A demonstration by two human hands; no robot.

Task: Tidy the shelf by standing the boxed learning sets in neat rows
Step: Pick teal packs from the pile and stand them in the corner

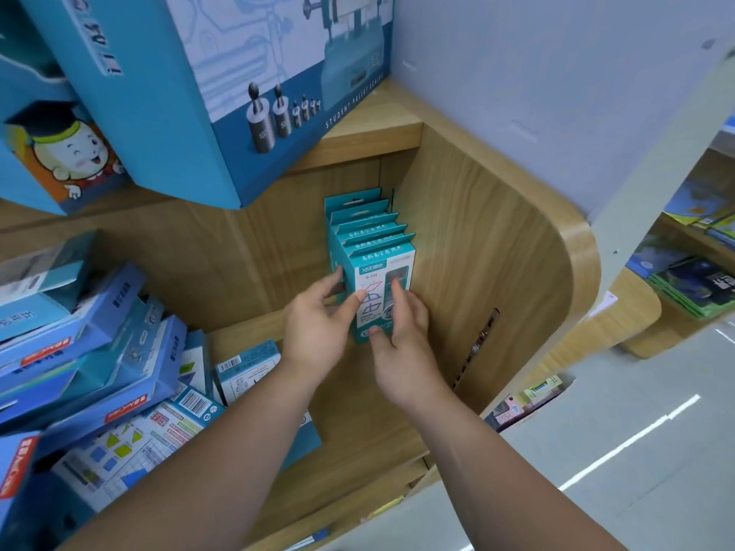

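From the head view, both hands are on the front box [380, 296] of a row of teal boxed sets [364, 228] stood upright against the right wall of the wooden shelf [477, 248]. I count about 5 or 6 in that row, hang-tabs up, packed one behind another. The left hand [318, 324] has fingers along the box's left edge and thumb on its face; the right hand [397, 332] lies with open fingers across the face, thumb near the bottom edge. Neither is clenched, so to me this looks like squaring the front box flush with the row and tight into the corner, where the wall keeps the row from toppling.

To the left, a loose heap of blue boxes [91, 332] lies tilted and stacked anyhow, with a flat teal box [248, 367] showing its barcode just beside the left forearm; these look like the ones yet to be stood up. A big blue scale box [222, 93] overhangs from the shelf above, so I judge lifting room over the row is limited
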